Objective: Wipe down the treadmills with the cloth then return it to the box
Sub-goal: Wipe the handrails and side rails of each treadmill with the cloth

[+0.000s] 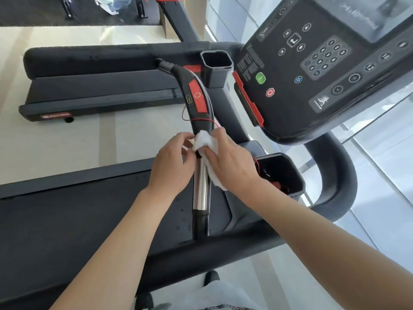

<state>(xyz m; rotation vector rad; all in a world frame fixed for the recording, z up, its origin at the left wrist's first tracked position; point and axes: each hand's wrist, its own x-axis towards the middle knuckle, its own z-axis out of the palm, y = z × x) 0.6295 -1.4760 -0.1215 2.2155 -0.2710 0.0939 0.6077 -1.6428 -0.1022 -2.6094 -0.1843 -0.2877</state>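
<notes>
The white cloth (206, 142) is held bunched against the treadmill handrail (201, 189) by the right hand (230, 162); its edge is pinched by the left hand (173, 165).

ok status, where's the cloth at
Right hand grips cloth on handlebar. Left hand pinches its edge. Red cord looped just above.

Bright daylight pours in from the glass wall (380, 139) at three o'clock, washing that side pale. The console screen (357, 14) at one o'clock catches hazy glare. Soft shadows fall under the treadmill deck (100, 86). Straight lines bow toward the edges, and the far corners look soft.
</notes>
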